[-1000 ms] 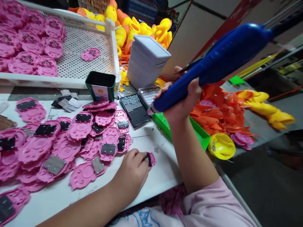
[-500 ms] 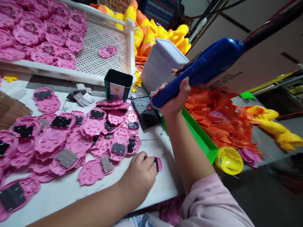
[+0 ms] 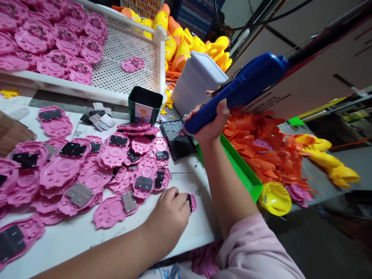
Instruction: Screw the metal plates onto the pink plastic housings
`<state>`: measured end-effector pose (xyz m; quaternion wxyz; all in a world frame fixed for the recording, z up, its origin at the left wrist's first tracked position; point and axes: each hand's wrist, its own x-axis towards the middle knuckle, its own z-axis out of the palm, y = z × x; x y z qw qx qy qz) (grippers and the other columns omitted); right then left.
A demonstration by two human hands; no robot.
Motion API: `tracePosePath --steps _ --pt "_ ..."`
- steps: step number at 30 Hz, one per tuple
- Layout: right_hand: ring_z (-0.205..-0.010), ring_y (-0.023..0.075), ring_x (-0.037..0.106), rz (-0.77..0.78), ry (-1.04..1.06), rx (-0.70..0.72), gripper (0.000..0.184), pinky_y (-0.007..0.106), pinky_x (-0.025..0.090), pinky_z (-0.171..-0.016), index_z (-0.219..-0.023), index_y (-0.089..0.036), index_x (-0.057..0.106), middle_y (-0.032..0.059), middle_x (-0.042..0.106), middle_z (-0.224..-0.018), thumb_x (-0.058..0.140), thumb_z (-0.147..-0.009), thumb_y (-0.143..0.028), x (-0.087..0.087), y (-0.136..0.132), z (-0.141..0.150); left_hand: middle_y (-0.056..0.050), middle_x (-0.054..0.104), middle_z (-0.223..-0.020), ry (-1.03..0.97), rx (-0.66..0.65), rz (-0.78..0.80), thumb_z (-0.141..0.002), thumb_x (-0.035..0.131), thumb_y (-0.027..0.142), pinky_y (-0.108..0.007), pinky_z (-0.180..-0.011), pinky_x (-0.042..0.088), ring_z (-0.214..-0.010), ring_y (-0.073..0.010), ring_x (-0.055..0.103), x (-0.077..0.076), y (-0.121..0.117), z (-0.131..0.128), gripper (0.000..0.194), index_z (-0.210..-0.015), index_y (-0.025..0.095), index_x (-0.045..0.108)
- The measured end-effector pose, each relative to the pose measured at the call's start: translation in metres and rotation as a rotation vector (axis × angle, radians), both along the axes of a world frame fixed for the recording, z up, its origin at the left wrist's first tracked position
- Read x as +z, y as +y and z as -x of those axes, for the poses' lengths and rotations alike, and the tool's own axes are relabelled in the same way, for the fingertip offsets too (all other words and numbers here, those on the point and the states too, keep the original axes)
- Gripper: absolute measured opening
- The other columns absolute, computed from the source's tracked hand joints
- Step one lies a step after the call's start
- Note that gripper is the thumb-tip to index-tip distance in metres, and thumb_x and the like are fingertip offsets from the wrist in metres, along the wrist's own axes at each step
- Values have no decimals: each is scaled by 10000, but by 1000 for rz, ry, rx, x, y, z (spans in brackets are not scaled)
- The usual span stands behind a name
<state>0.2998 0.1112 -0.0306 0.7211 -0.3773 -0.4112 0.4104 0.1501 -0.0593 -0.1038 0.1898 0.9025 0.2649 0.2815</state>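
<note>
My right hand [image 3: 211, 123] is wrapped round a blue electric screwdriver [image 3: 235, 91]. The tool slants down to the left, its tip over a black tray of small screws [image 3: 176, 137]; whether the tip touches a screw I cannot tell. On the white tabletop, my left hand [image 3: 171, 217] has its fingers closed over a pink plastic part [image 3: 194, 202] with a dark plate on it. Most of that part is hidden under the fingers. Left of this hand lies a heap of similar pink parts [image 3: 62, 168], fitted with black or grey metal plates.
A white perforated crate [image 3: 122, 91] at the back holds more pink parts. Before it are a dark green cup [image 3: 145, 102] and loose metal plates [image 3: 99, 118]. A white stack [image 3: 196, 79], a green tray [image 3: 247, 176], orange pieces [image 3: 261, 151] and a yellow cup [image 3: 275, 198] lie right.
The view has shifted slightly. The screwdriver's rear end sits a little lower and more to the left, with its tip still at the screw tray. My left hand keeps its place on the pink part.
</note>
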Motion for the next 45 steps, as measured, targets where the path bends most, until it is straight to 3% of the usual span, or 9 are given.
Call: tracePosePath --steps 4,13,20,24,27,34,45 --pt "-402 128 485 10 9 -25 249 305 441 -483 -859 -377 524 -124 580 -484 504 -694 -562 3 -3 2 -91 634 -876 6 5 12 -823 609 78 -376 -689 495 -847 -242 533 1 0 0 79 -813 156 611" --pt "-392 137 528 -111 -19 -133 393 272 401 -421 -901 -311 541 -82 527 -482 443 -740 -656 14 -16 -4 -83 643 -885 -58 4 7 -850 588 86 -372 -703 500 -823 -226 523 -2 2 -1 78 -824 153 617" --pt "-425 165 545 -71 -66 17 419 311 449 -420 -914 -308 628 -38 573 -540 579 -702 -666 38 -101 -20 -103 644 -892 -108 -4 24 -848 568 57 -366 -710 510 -822 -219 515 0 5 -1 121 -788 140 632" --pt "-464 210 568 -44 -61 143 434 381 487 -429 -949 -326 650 0 610 -601 565 -707 -676 30 -148 -29 -109 643 -906 -95 -29 33 -863 548 60 -368 -712 510 -823 -217 503 3 6 -1 134 -800 133 641" --pt "-529 228 599 -11 -39 187 486 412 508 -484 -1076 -328 630 19 635 -668 583 -705 -638 18 -166 -31 -114 646 -927 -83 -38 25 -865 549 61 -379 -734 512 -845 -222 509 3 6 -1 132 -807 131 644" --pt "-560 228 604 -20 31 177 513 414 510 -527 -1093 -293 618 30 672 -701 630 -696 -618 4 -172 -25 -120 649 -915 -87 -35 14 -861 552 61 -375 -705 526 -822 -217 505 4 7 -2 117 -799 110 639" --pt "-570 207 611 -47 4 163 509 380 506 -561 -1116 -282 633 32 684 -705 625 -727 -609 2 -173 -25 -123 655 -921 -82 -18 8 -857 564 62 -378 -696 539 -815 -217 512 3 6 -3 111 -795 102 646"
